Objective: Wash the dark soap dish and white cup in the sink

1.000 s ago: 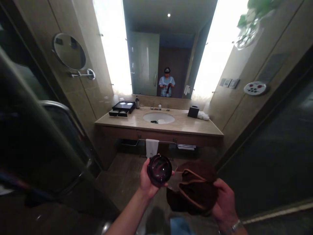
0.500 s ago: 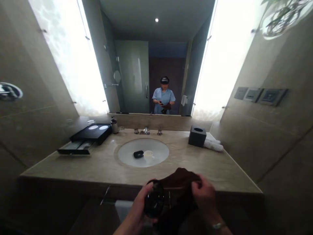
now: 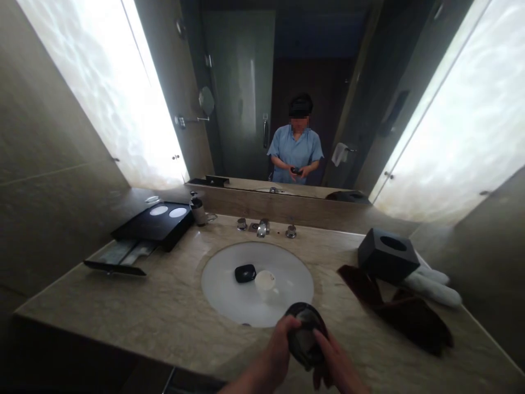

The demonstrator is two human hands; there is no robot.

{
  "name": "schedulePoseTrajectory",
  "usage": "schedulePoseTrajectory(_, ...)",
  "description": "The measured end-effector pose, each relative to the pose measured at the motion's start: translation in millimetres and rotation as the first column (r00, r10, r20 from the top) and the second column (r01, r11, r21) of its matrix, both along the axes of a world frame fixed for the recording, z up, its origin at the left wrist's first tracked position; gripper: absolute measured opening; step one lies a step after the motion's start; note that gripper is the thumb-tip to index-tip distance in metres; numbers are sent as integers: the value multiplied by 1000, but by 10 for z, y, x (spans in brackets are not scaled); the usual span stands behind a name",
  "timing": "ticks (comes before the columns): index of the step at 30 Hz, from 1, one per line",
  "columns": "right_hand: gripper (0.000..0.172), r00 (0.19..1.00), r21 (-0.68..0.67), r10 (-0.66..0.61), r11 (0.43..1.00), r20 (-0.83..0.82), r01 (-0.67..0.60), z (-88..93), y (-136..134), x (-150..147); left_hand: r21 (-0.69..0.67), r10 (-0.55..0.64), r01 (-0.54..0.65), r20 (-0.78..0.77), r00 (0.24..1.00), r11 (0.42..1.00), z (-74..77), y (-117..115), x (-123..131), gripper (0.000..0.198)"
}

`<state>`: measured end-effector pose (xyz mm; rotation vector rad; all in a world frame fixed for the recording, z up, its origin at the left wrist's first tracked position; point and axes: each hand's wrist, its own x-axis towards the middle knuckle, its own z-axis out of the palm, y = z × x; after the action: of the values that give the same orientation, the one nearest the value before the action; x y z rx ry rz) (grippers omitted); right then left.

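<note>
A dark, glossy, round object (image 3: pixel 305 334), whose exact kind I cannot make out, is held between both hands in front of the sink's near edge. My left hand (image 3: pixel 275 353) is closed on its left side, thumb over the rim. My right hand (image 3: pixel 334 358) grips it from the right, fingers lying on its upper face. Beyond them, in the white oval sink (image 3: pixel 215 290), lie a black rounded item (image 3: pixel 245 273) and a white round one (image 3: pixel 266 280) side by side. A dark brown cloth (image 3: pixel 404 314) lies crumpled on the counter to the right.
On the stone counter (image 3: pixel 172 306) a black tray box (image 3: pixel 143 227) and a soap bottle (image 3: pixel 197 210) stand at left. Chrome taps (image 3: pixel 262 228) rise behind the sink. A black tissue box (image 3: pixel 388 254) and rolled white towels (image 3: pixel 435 287) sit at right, below a large mirror (image 3: pixel 238 98).
The brown cloth has left my hands and now lies on the counter at right. My right hand has moved onto the round object. The view has come closer and tilted down.
</note>
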<state>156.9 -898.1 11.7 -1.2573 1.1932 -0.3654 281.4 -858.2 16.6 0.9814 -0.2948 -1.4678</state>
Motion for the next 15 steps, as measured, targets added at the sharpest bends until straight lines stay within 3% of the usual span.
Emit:
schedulePoseTrajectory(3,67,952,-12,-293,955,93,295,-368,-51,158,32,-169,166,270,948,986,-131,-212,201,68)
schedulePoseTrajectory(5,67,873,-9,-487,873,-6,487,-543,-266,41,157,-272,223,510,816,962,-241,-263,479,82)
schedulePoseTrajectory(7,62,769,-8,-630,774,-105,633,-644,-493,-154,202,-281,195,686,671,960,-378,-247,888,70)
schedulePoseTrajectory(10,42,626,-51,-771,634,-112,772,-683,-723,-398,223,-244,104,810,533,969,-608,-192,1647,37)
schedulePoseTrajectory(13,19,516,-63,-852,521,-87,851,-657,-821,-472,305,-293,26,884,365,952,-786,-262,2341,32)
schedulePoseTrajectory(15,10,450,-39,-890,454,-79,890,-621,-852,-447,311,-303,16,910,282,950,-848,-418,2662,31)
